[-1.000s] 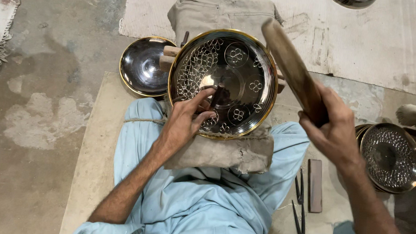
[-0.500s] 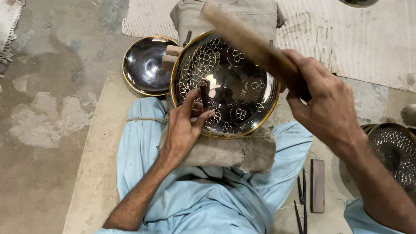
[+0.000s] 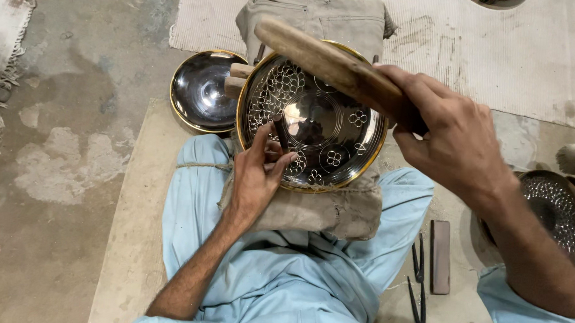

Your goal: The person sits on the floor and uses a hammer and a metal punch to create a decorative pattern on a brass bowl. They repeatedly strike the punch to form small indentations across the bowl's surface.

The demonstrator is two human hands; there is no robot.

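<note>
The right hand (image 3: 457,145), gripping the wooden mallet (image 3: 335,67), has swung it down over the punch (image 3: 281,132) pinched in the left hand (image 3: 258,176) on the engraved brass plate (image 3: 321,118), mid-strike

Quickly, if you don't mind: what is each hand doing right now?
Left hand: closed on a small dark punch, its tip set on the engraved plate.
Right hand: closed on a wooden mallet, raised over the plate.

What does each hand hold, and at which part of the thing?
The right hand grips the wooden mallet at its near end. The left hand pinches a thin dark punch at its lower part, against the engraved metal plate.
</note>
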